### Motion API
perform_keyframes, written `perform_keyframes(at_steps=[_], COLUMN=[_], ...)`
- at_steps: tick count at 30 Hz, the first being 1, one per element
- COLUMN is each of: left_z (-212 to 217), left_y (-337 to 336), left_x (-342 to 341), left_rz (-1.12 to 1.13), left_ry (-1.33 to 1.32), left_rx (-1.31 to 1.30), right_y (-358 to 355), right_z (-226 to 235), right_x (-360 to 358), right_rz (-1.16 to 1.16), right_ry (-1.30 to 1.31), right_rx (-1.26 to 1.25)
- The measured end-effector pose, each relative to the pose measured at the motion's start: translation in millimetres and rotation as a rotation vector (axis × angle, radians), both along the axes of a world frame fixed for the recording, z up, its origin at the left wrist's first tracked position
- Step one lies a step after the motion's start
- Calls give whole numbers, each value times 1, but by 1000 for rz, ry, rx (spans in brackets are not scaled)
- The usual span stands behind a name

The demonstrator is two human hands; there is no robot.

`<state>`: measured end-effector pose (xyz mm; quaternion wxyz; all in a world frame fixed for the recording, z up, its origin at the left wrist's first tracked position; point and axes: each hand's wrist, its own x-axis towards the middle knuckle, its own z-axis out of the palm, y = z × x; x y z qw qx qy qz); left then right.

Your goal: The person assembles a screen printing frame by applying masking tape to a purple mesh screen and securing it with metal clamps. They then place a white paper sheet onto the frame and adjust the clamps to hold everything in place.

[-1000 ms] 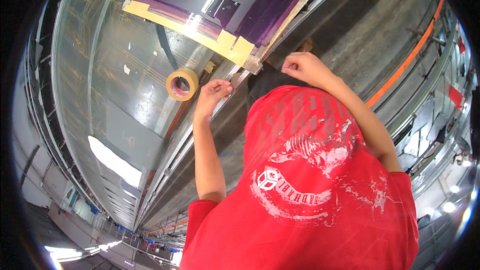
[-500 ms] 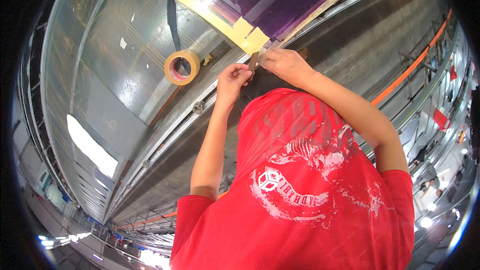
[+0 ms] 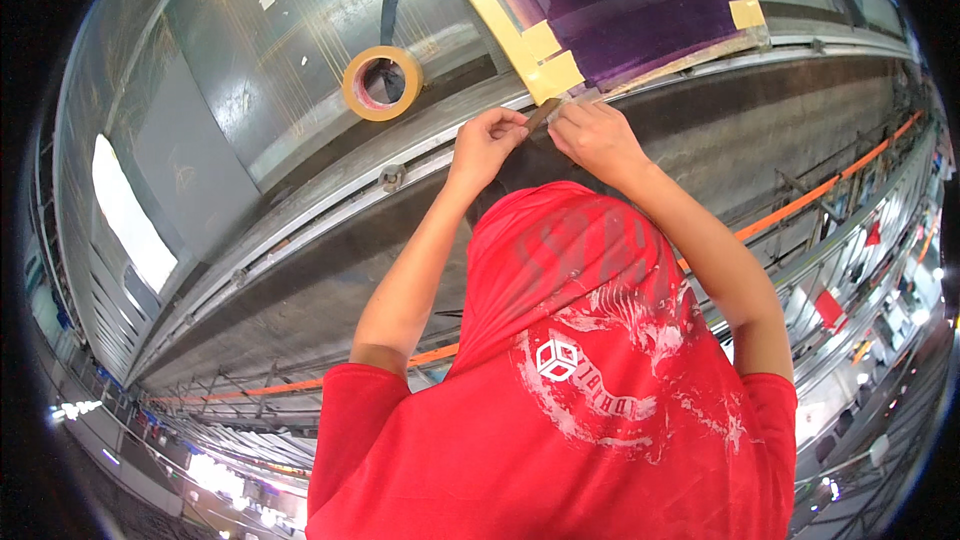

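Observation:
A purple screen-printing frame [image 3: 640, 55] lies ahead, its edges masked with yellow tape [image 3: 490, 15]. My left hand [image 3: 485, 147] is closed, thumb and fingers pinching the end of a flat brown strip [image 3: 541, 116]. That strip reaches to the frame's near-left corner. Just right of it, my right hand [image 3: 598, 140] is closed at the same corner, fingertips curled together. Something pale and translucent shows beside those fingertips, but what they hold is unclear. A roll of tan tape [image 3: 354, 82] rests on the grey table to the left.
A grey table surface [image 3: 215, 130] with scuffs and paper scraps stretches left. Along its near edge runs a metal rail [image 3: 320, 220] with a bolt-like stop [image 3: 391, 177]. An orange bar [image 3: 830, 180] and racks stand at right.
The view has shifted, so the frame and tape roll appear displaced. Both hands stay at the frame's corner; the brown strip is now more slanted.

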<state>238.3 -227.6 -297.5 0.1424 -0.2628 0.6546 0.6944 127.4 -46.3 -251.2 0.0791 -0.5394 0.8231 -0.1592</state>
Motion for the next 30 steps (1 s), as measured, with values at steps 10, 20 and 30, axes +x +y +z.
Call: perform_keyframes(at_steps=[10, 20, 30], left_z=[-6, 0, 10], left_y=[-4, -6, 9], left_x=[0, -3, -7], left_rz=[-9, 8, -21], left_ry=[37, 78, 87], left_rx=[-17, -41, -241], right_y=[3, -8, -3], right_z=[2, -4, -19], right_x=[2, 4, 4], right_rz=[-9, -16, -25], right_ry=[-56, 3, -61], right_rx=[21, 32, -112])
